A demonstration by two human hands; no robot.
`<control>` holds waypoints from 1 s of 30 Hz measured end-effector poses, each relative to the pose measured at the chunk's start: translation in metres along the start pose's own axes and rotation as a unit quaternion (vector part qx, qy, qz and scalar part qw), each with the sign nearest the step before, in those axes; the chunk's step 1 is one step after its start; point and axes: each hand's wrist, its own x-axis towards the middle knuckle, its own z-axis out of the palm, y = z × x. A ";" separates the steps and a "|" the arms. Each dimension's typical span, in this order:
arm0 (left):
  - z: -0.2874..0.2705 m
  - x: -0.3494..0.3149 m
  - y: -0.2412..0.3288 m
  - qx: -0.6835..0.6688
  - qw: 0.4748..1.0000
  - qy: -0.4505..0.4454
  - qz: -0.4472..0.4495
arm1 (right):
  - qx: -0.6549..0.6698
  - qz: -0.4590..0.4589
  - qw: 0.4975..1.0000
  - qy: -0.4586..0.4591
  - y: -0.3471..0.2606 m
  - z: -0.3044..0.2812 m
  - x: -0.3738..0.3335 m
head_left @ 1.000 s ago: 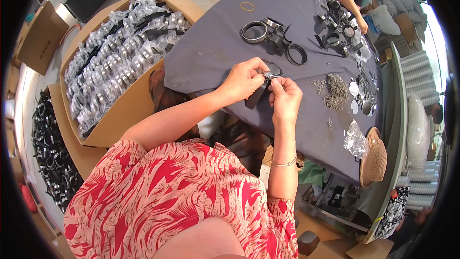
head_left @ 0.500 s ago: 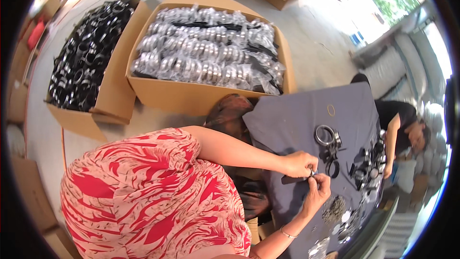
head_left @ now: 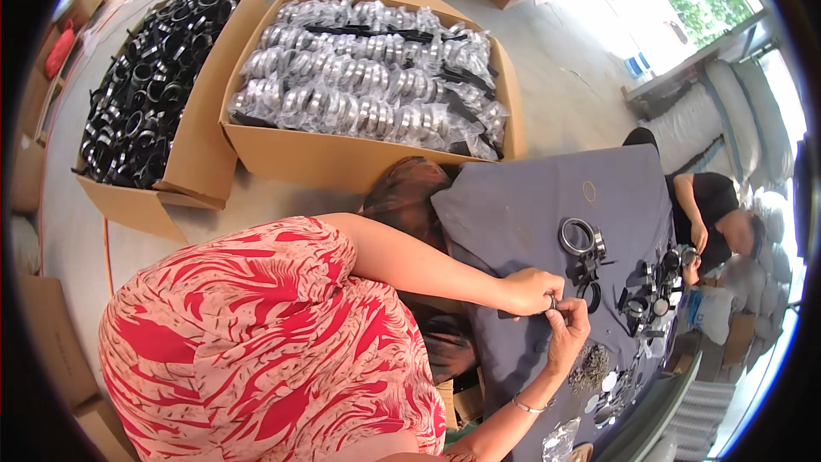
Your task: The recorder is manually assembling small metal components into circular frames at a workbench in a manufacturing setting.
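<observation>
My left hand [head_left: 532, 293] and my right hand [head_left: 568, 323] meet over the grey cloth-covered table [head_left: 522, 192], fingertips pinched together on a small dark part [head_left: 552, 304]. Its exact kind is hidden by the fingers. The end of a dark flat strip [head_left: 507, 315] shows beneath my left hand. Just beyond the hands lies a black ring [head_left: 592, 295], and farther off a silver-and-black ring fitting [head_left: 578, 238]. A heap of small metal pieces [head_left: 588, 368] lies beside my right wrist, near some pale round discs [head_left: 609, 382].
A co-worker [head_left: 714, 214] handles parts at the table's far edge, by a cluster of ring fittings [head_left: 654, 295]. A carton [head_left: 299, 150] of wrapped silver rings and another carton [head_left: 201, 154] of black rings stand left of the table. A thin yellowish loop [head_left: 589, 192] lies on the cloth.
My hands stay together on the small part while the fingers shift slightly, and less of the dark strip shows. The co-worker has leaned in and brought both hands together at the table edge.
</observation>
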 end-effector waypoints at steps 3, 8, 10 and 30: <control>0.004 0.014 -0.017 0.064 0.997 0.009 0.033 | -0.056 -0.005 0.998 0.042 0.000 0.004 -0.008; 0.003 0.015 -0.012 0.089 0.993 0.078 -0.011 | -0.059 0.003 0.991 0.118 -0.002 0.017 -0.013; -0.007 0.006 0.004 0.035 0.995 0.052 -0.076 | -0.076 -0.003 0.993 0.093 -0.004 0.015 -0.008; -0.021 0.013 0.014 0.055 0.989 -0.038 -0.135 | -0.287 0.200 0.918 0.184 0.018 -0.038 -0.075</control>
